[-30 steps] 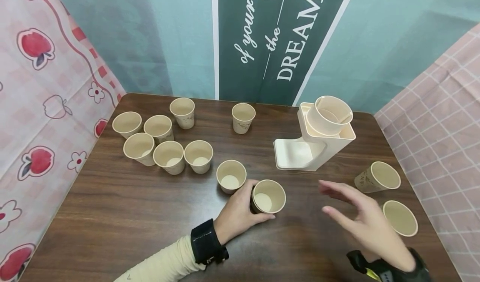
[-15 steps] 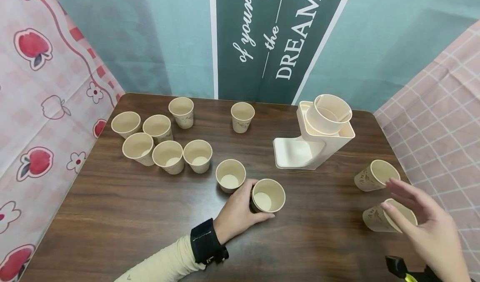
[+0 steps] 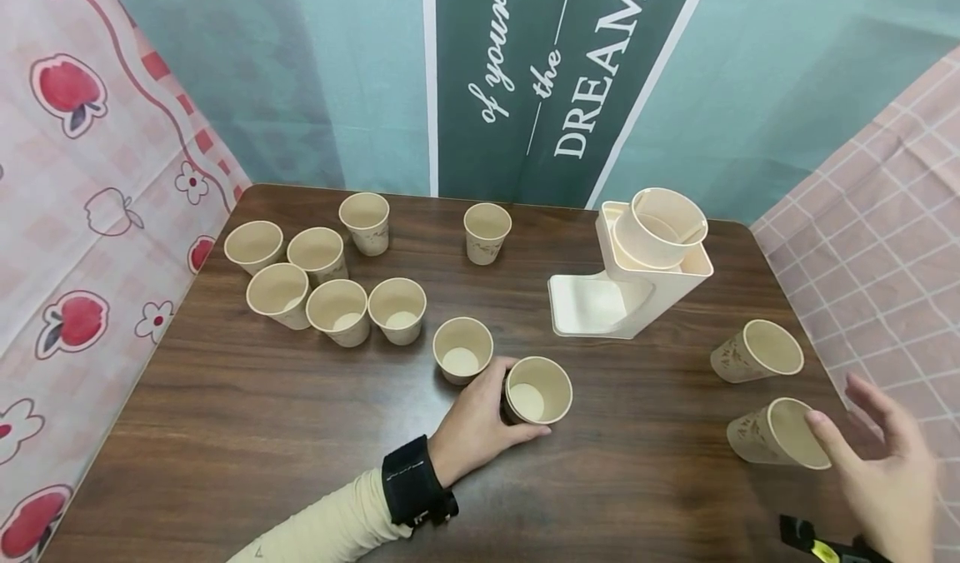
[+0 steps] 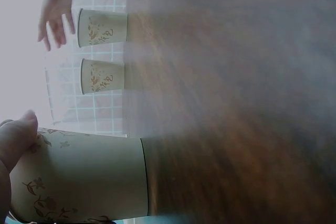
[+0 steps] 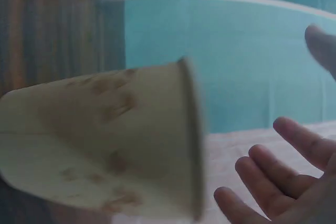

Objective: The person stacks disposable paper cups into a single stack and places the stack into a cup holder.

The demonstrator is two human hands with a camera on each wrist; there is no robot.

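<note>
My left hand [image 3: 476, 421] grips a beige paper cup [image 3: 542, 392] near the middle of the table, thumb on the near side and fingers round the far left. In the left wrist view, the thumb lies near the rim of this upright, leaf-printed cup [image 4: 84, 177]. My right hand [image 3: 885, 463] is held with fingers spread at the right, beside the rim of the front right paper cup [image 3: 753, 438]. The right wrist view has that cup [image 5: 105, 140] close up and blurred, the fingers apart from it. Another printed cup [image 3: 735, 361] stands just behind.
A cream dripper stand [image 3: 652, 296] with a round cup-shaped top [image 3: 652, 246] stands at the back right. One paper cup [image 3: 461, 355] sits close by my left hand. Several more cups [image 3: 337, 317] cluster back left, and a lone cup [image 3: 486, 242] stands at the back.
My right hand has moved right, from the open table left of the two right-hand cups, across to the outer side of the front one. My left hand stays on its cup.
</note>
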